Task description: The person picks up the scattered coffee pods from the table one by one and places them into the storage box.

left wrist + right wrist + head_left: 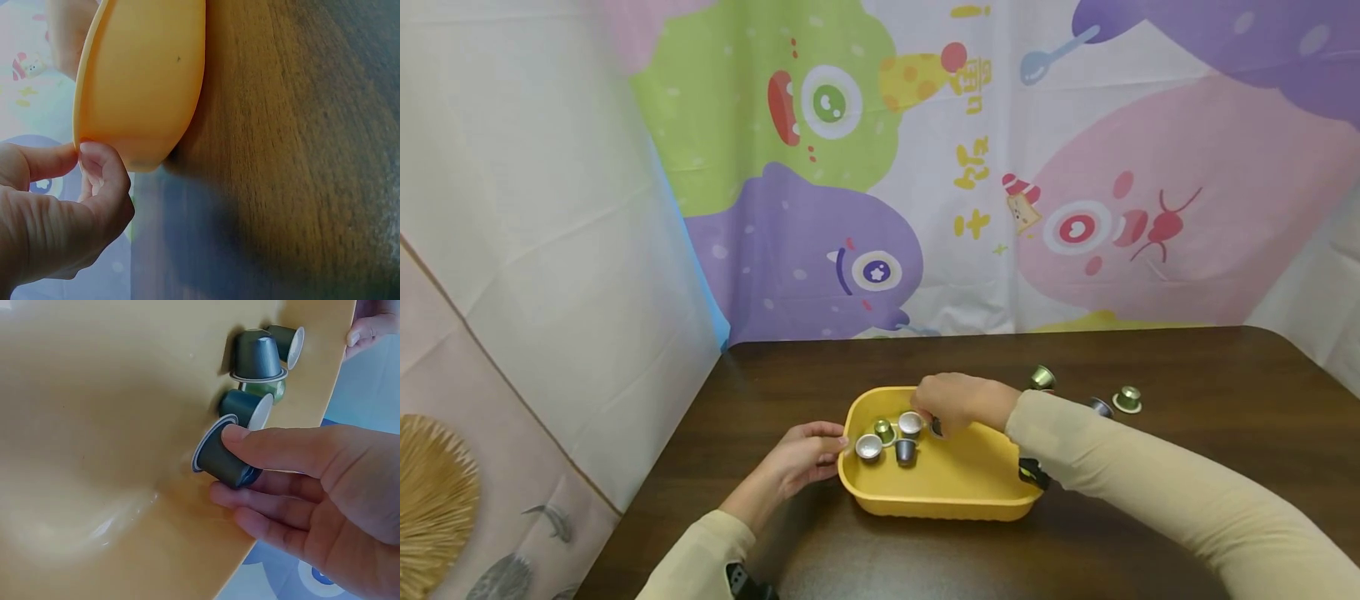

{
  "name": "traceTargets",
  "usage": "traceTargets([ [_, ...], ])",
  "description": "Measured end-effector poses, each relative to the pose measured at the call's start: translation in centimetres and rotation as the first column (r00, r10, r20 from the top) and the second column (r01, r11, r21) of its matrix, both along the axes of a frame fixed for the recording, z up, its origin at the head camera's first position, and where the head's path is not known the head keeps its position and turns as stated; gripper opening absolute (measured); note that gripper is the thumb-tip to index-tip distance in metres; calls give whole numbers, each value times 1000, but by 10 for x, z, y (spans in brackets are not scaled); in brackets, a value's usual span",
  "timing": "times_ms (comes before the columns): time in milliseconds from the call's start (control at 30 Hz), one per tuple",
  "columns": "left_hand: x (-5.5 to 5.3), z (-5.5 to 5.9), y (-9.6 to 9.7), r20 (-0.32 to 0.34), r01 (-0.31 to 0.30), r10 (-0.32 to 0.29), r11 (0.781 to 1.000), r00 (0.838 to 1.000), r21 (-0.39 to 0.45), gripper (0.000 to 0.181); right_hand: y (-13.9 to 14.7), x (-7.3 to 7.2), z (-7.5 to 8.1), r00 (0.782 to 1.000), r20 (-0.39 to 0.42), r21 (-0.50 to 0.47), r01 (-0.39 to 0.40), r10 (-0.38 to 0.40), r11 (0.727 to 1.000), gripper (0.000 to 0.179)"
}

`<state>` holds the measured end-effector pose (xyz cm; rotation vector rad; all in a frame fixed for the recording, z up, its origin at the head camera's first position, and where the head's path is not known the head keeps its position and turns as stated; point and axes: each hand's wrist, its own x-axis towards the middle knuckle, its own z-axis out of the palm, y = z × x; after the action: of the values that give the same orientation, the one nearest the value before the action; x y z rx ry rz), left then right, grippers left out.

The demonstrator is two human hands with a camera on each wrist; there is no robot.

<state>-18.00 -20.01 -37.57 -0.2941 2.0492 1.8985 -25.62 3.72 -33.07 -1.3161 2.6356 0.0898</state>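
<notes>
While the left grip (803, 458) pinches the tray (962, 473), the right grip (957, 402) holds a capsule (220, 456).

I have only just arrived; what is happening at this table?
A person's right hand holds a dark capsule in the yellow tray; whether it touches the bottom is unclear. The left hand grips the tray at its left end. Four other capsules are in the tray, and more capsules are on the table beyond its far right corner.

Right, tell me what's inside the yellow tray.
Four capsules lie inside; the right hand holds a fifth. In the head view, that hand covers part of the tray.
</notes>
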Motion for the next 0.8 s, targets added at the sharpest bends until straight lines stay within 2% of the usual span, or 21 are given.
traceTargets([
  [400,0,1,1,4,-18,18,1000,1000,-3,30,-7,1,-2,996,-88,62,-12,17,998,14],
  [633,1,0,1,0,-21,21,1000,1000,-10,29,-12,2,-5,997,-70,103,36,-29,994,40],
  [800,1,0,0,-3,-15,15,1000,1000,-9,29,-13,2,-7,998,-68,96,25,-19,995,44],
])
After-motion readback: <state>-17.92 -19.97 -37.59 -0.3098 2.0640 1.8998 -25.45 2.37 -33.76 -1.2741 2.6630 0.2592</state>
